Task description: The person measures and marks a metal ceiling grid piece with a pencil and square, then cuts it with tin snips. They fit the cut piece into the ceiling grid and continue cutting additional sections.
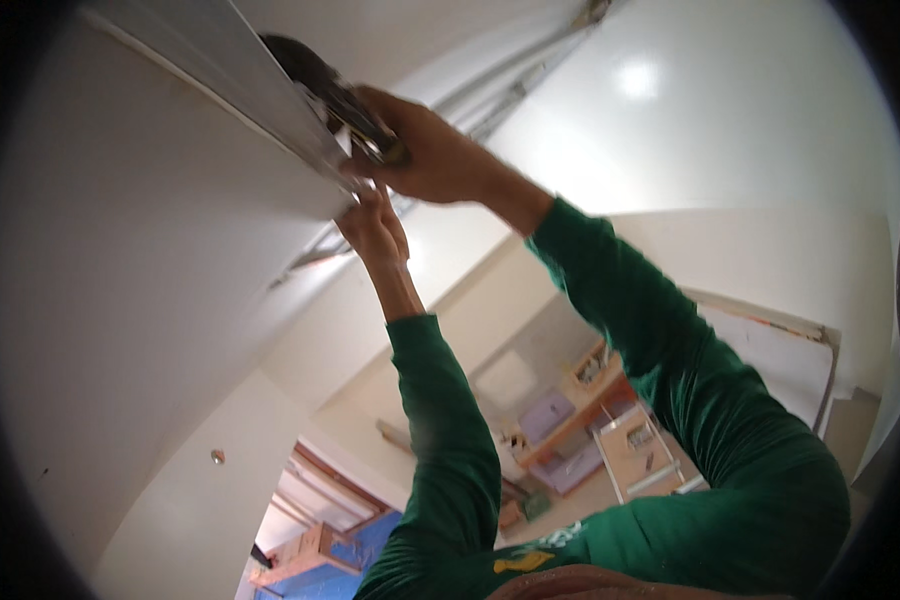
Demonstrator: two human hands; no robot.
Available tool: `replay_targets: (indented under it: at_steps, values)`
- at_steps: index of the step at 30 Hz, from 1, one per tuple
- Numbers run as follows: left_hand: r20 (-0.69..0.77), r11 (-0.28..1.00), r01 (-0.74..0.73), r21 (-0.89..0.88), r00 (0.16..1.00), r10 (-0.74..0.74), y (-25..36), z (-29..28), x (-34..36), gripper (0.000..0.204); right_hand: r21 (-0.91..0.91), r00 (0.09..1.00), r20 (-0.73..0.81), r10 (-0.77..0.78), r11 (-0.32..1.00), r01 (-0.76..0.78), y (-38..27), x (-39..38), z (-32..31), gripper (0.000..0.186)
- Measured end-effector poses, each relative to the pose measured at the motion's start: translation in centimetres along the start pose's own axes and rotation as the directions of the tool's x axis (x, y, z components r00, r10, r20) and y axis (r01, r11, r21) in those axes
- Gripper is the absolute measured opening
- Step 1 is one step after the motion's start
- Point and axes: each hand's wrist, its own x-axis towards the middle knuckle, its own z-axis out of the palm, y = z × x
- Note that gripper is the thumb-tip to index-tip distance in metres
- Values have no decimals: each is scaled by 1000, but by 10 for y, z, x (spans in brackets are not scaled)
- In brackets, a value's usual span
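Observation:
Both my arms, in green sleeves, reach up overhead. My right hand (425, 150) is wrapped round a dark, elongated hand tool (370, 125) with a rounded black end, held against the side of a long pale strip (260, 90). I cannot make out the tool's exact kind. The strip slants down from the upper left along the edge of a white ceiling panel. Just below the tool, my left hand (375, 230) is closed at the strip's lower end, its fingertips pinching there. Small details between the two hands are blurred.
Beside my hands runs a ceiling gap with metal framing (520, 85). Far below stand a worktable (635, 450) with small things on it, a purple bin (547, 415) and a wooden bench (300, 555) on blue flooring. A white board (780, 350) is at the right.

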Motion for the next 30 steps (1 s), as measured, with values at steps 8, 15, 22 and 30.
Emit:
replay_targets:
  at_steps: [8,15,22,30]
  values:
    - [21,995,-31,-99,999,33,1,-9,0,87,143,990,-140,22,990,-1,-51,-19,-17,42]
    - [-51,989,41,-139,998,-48,-12,-29,3,75,44,863,-333,-379,908,416,-106,10,-18,40]
    - [-57,990,2,-138,998,-10,-10,-20,1,77,6,863,-379,-335,931,365,-122,21,-8,39]
    - [-72,994,-18,-105,997,11,-9,-16,9,75,62,766,-230,-600,777,627,-79,35,-39,45]
